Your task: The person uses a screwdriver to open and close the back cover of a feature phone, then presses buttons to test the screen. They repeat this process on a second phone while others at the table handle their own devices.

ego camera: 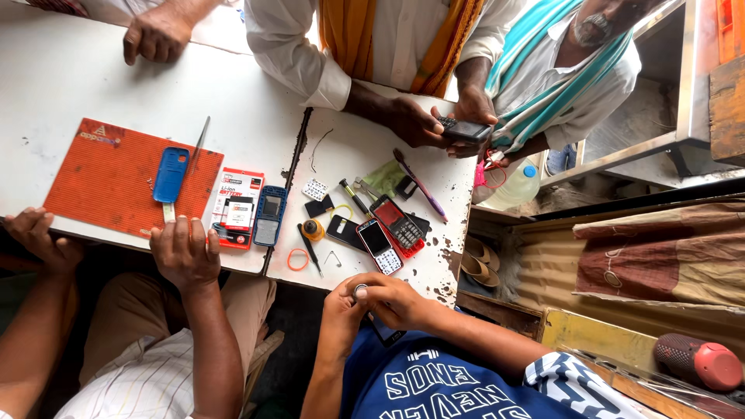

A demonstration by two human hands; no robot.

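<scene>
My left hand (35, 237) rests on the near table edge, its fingers curled loosely against the left corner of an orange ribbed mat (109, 182). My right hand (185, 252) lies palm down on the same edge at the mat's right corner and holds nothing. Its fingertips reach a small pale strip (168, 212) just below a blue phone back cover (170, 174) on the mat. A thin metal tool (199, 142) lies at the mat's far right edge. To the right of my hand lie a red battery pack (237, 208) and a blue phone frame (269, 216).
Phones (388, 233), loose parts, screwdrivers, a toothbrush (419, 185) and an orange rubber band (297, 259) crowd the right table half. A person in a blue shirt works a small part with both hands (372, 299). Across the table, another person's hands hold a dark phone (463, 129).
</scene>
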